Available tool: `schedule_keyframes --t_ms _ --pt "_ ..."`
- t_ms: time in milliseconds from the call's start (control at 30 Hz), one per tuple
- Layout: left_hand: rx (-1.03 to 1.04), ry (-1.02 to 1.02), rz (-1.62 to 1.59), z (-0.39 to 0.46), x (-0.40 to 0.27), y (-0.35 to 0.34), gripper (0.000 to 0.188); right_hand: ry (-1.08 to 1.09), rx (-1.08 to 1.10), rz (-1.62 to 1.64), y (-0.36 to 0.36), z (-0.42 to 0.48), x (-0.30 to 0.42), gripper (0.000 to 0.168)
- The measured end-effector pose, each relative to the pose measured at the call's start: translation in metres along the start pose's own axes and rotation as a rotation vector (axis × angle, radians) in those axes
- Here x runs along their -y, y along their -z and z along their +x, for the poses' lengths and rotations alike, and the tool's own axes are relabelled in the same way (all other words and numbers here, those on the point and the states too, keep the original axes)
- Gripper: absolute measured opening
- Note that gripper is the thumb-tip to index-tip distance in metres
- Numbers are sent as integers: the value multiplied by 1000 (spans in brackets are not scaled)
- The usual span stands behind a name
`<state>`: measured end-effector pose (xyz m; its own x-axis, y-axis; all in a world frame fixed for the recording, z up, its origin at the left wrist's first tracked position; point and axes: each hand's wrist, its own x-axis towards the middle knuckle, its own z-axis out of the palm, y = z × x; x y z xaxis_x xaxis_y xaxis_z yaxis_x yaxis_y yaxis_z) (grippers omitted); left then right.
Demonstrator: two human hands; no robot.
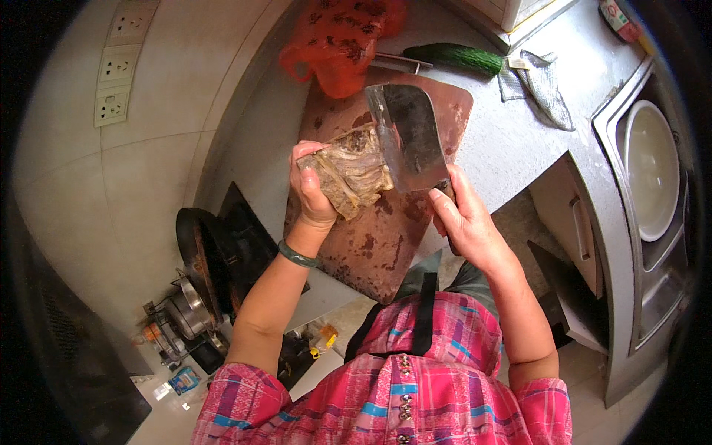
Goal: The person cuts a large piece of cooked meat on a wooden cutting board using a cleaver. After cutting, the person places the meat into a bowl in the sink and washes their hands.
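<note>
My left hand (312,189), with a green bangle on its wrist, grips a brownish, layered slab of food (356,167), perhaps dried or preserved. The slab is held above a worn wooden cutting board (367,250). In my right hand (467,214) is the dark handle of a cleaver (411,136). Its broad blade is tilted, with its left side against or very near the slab's right end; whether they touch I cannot tell. Dark, wet-looking patches mark the board.
Beyond the board lie a red plastic bag (345,44), a cucumber (456,57) and a grey mesh cloth (537,83). A sink holding a white basin (652,169) is at right. A black wok (203,256) stands at left, near metal pots (189,314). Wall sockets (117,67) are upper left.
</note>
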<state>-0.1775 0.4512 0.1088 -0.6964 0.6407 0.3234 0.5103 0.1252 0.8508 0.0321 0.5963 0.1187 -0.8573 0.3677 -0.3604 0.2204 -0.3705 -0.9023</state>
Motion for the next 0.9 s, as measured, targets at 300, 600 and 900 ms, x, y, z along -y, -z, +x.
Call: schedule_keyframes --t_ms 300,600,900 --pt "-25 11 -30 2 4 0 47 97 -97 -166 -13 8 23 27" --pt "0 -44 35 5 7 4 47 107 -188 -27 -14 -12 17 31" --pt "-16 -43 -47 3 7 3 45 135 -167 -54 -25 -4 11 30"
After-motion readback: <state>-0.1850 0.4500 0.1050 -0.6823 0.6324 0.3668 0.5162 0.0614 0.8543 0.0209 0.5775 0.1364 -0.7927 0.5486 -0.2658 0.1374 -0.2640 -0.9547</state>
